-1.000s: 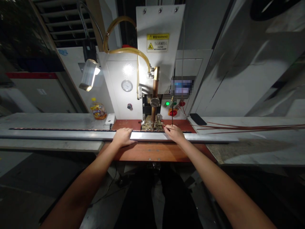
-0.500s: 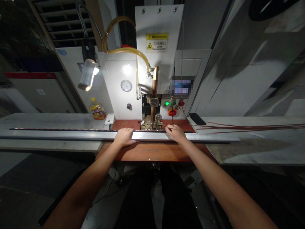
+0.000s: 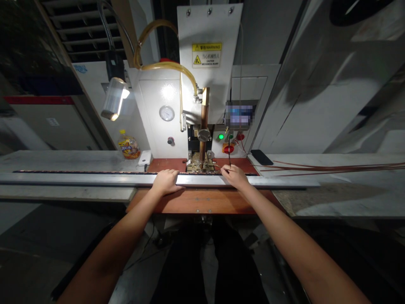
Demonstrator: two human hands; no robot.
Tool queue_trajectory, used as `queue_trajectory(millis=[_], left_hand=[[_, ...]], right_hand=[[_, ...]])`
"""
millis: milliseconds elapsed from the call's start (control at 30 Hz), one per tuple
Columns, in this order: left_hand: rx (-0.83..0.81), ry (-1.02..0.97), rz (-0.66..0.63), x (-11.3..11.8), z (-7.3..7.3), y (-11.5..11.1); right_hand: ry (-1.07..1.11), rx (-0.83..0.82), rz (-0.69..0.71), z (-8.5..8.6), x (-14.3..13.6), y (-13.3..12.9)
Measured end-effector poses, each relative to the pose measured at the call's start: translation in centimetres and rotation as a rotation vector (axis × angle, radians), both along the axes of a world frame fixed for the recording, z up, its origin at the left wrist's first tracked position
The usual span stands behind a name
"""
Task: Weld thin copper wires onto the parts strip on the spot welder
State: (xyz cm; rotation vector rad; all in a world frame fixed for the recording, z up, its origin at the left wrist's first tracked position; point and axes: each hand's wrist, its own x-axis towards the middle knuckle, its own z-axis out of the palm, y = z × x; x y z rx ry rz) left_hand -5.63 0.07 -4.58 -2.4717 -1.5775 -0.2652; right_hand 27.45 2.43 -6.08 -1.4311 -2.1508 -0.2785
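A long silvery metal bar (image 3: pixel 202 180) runs left to right across the bench in front of the machine. My left hand (image 3: pixel 165 181) grips it left of the middle, fingers over the top and thumb along the near side. Behind the bar lies a thin dark strip with coppery edges (image 3: pixel 95 172). My right hand (image 3: pixel 234 176) rests at the bar right of the middle, fingertips pinched; what they hold is too small to name. Between my hands, a copper electrode rod (image 3: pixel 203 152) points down onto a small metal fixture (image 3: pixel 196 166) just behind the bar.
A white machine (image 3: pixel 209 25) with a gauge (image 3: pixel 166 113) and lit green button (image 3: pixel 221 137) stands behind. A lamp (image 3: pixel 114 99) hangs at left above a bottle (image 3: pixel 128 145). A black phone (image 3: pixel 262 157) and thin reddish-brown rods (image 3: pixel 332 168) lie at right.
The view has shifted very slightly. Both hands keep their places on the bar, and nothing else has visibly moved.
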Motion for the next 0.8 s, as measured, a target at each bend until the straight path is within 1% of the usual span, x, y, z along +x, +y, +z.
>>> queue_trajectory(millis=[233, 333, 533, 633, 800], left_hand=[[-0.028, 0.006, 0.005, 0.40, 0.42, -0.19], [-0.050, -0.001, 0.016, 0.51, 0.51, -0.22], [-0.027, 0.009, -0.008, 0.57, 0.56, -0.15], [-0.030, 0.019, 0.002, 0.63, 0.60, 0.04], [-0.070, 0.043, 0.018, 0.73, 0.79, 0.63]], right_hand=[[-0.031, -0.054, -0.020, 0.12, 0.19, 0.01], [-0.036, -0.052, -0.016, 0.18, 0.27, -0.03], [-0.049, -0.034, -0.038, 0.18, 0.28, -0.08], [-0.068, -0.036, -0.041, 0.18, 0.27, 0.13], [-0.084, -0.105, -0.035, 0.49, 0.21, 0.67]])
